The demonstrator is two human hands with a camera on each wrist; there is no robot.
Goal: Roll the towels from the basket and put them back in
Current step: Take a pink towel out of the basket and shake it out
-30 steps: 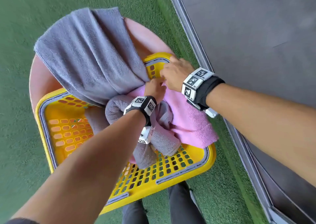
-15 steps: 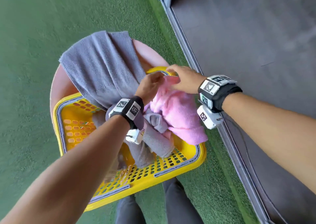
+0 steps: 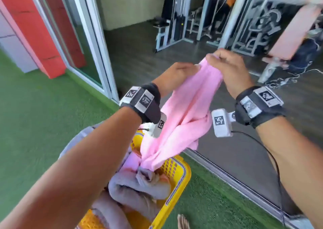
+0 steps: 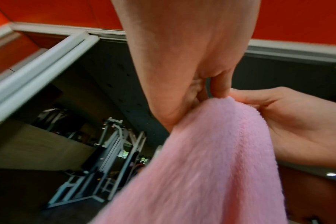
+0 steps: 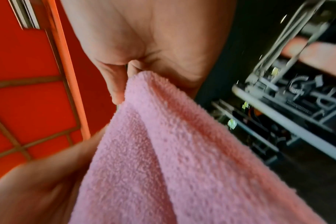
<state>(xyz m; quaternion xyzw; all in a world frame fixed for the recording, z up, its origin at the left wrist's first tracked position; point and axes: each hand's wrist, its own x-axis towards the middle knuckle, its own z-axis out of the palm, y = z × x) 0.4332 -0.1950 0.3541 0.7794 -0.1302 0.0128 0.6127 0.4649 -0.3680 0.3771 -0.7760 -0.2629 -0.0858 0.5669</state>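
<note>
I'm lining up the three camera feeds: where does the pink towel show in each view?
Head: pink towel hangs mid-frame from both hands, its lower end in the yellow basket.
Left wrist: fills the lower right, pinched by the left hand.
Right wrist: fills the lower centre, pinched by the right hand.
Shared landmark: the towel's pinched top edge.

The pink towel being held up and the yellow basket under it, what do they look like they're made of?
The pink towel, pinched by the left hand and right hand, looks like soft terry cloth, probably cotton: looped, fuzzy pile and limp folds. The yellow basket looks like glossy moulded plastic: a smooth shiny rim and regular cut-out slots.
</note>
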